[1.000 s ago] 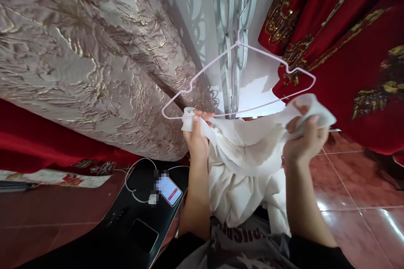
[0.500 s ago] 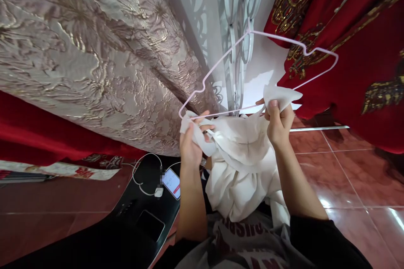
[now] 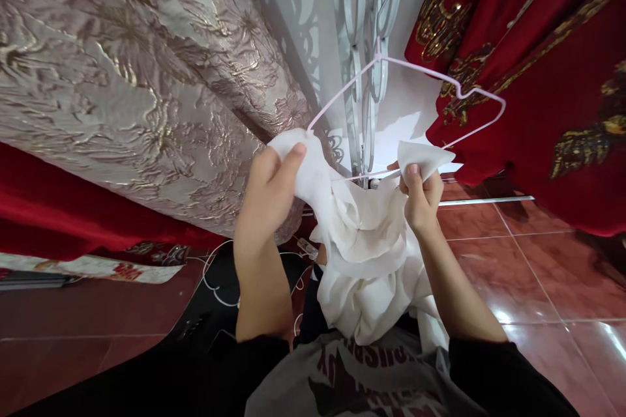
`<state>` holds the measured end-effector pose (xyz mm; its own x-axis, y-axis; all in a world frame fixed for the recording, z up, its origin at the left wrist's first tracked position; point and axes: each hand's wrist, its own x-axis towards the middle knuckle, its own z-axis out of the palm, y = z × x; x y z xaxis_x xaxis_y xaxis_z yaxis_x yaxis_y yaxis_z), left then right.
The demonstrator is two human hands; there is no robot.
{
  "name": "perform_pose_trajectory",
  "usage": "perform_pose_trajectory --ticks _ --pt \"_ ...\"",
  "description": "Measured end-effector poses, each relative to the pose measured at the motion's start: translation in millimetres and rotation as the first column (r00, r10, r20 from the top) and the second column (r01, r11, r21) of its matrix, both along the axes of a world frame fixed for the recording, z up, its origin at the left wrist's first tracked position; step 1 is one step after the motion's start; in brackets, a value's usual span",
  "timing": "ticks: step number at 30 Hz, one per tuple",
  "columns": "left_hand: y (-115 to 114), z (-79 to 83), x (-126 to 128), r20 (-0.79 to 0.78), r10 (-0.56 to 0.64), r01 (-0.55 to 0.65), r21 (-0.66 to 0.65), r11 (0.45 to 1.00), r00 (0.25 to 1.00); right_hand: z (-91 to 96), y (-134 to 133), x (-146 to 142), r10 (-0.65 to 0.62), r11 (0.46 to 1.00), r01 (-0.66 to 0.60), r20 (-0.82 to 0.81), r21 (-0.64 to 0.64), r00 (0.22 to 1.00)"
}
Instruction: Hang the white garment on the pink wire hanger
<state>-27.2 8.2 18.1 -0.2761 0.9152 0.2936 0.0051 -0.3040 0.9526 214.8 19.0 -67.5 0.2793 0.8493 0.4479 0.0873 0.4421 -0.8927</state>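
A pale pink wire hanger [image 3: 440, 78] hangs from a white metal grille [image 3: 364, 26] straight ahead. Below it I hold a crumpled white garment [image 3: 366, 247]. My left hand [image 3: 268, 186] is closed on the garment's left edge, lifted up against the hanger's left end, which the cloth hides. My right hand [image 3: 420, 195] pinches the garment's right edge at the hanger's bottom wire. The rest of the cloth droops to my lap.
A beige brocade curtain [image 3: 147, 78] fills the left. Red fabric with gold embroidery [image 3: 548, 78] hangs at the right. The floor is glossy red tile [image 3: 538, 280]. A black object with a white cable [image 3: 210, 287] lies by my left forearm.
My left hand has risen and carried the cloth's left edge over the hanger's left end. My right hand has shifted left along the bottom wire. The phone below is now hidden by my arm.
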Motion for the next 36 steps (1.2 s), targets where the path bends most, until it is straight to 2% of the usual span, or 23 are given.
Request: perform_pose_trajectory --ticks 3,7,9,13,15,17,19,21,23,25,27,29,32,36 --pt "8.4 8.1 14.1 -0.28 0.022 -0.003 0.067 0.998 0.96 5.0 -4.8 0.5 0.017 1.0 -0.017 0.005 -0.022 1.0" --pt "19.2 5.0 13.9 -0.371 0.126 -0.065 0.174 0.983 0.92 13.8 -12.2 5.2 0.103 0.992 -0.103 -0.016 -0.067 0.995" --pt "23.7 1.2 7.8 -0.408 0.149 -0.075 0.193 0.978 0.901 18.0 -11.8 14.9 0.071 0.995 -0.077 -0.082 -0.063 0.994" --pt "30.8 1.5 -7.3 -0.476 0.198 -0.096 0.23 0.968 0.857 28.7 8.8 67.2 -0.152 0.987 0.133 -0.254 -0.092 0.955" --pt "32.6 6.2 -13.3 -0.496 0.205 -0.088 0.248 0.965 0.844 39.8 27.5 103.4 -0.188 0.973 0.134 -0.308 -0.186 0.933" --pt "32.8 11.6 -17.0 -0.497 0.186 -0.066 0.249 0.966 0.848 57.7 45.7 133.2 -0.137 0.966 0.062 -0.293 -0.252 0.946" --pt "31.7 15.5 -18.5 -0.481 0.162 -0.048 0.24 0.97 0.862 81.1 57.2 148.1 -0.034 0.955 -0.029 -0.206 -0.296 0.978" --pt "30.4 16.6 -18.4 -0.47 0.157 -0.045 0.239 0.97 0.869 105.6 58.2 147.1 0.003 0.934 -0.033 -0.085 -0.355 0.996" --pt "29.7 15.2 -17.3 -0.476 0.174 -0.055 0.255 0.965 0.862 126.9 49.4 135.4 -0.015 0.925 0.035 0.056 -0.377 0.998" --pt "29.7 12.5 -15.5 -0.499 0.193 -0.06 0.269 0.961 0.845 141.6 34.9 119.2 0.018 0.938 0.052 0.197 -0.343 0.98" --pt "30.1 10.0 -13.0 -0.536 0.196 -0.061 0.259 0.964 0.821 148.4 20.3 102.4 0.1 0.956 -0.013 0.284 -0.294 0.954" --pt "29.9 8.9 -10.0 -0.574 0.204 -0.074 0.242 0.967 0.793 147.0 9.9 87.1 0.139 0.966 -0.061 0.304 -0.251 0.942" --pt "29.0 11.0 -5.9 -0.592 0.265 -0.13 0.26 0.957 0.761 134.4 4.1 72.2 0.104 0.975 -0.043 0.273 -0.219 0.956" --pt "30.7 16.5 -4.2 -0.584 0.307 -0.179 0.268 0.947 0.752 115.8 -3.9 74.9 0.194 0.963 -0.13 0.273 -0.237 0.942"
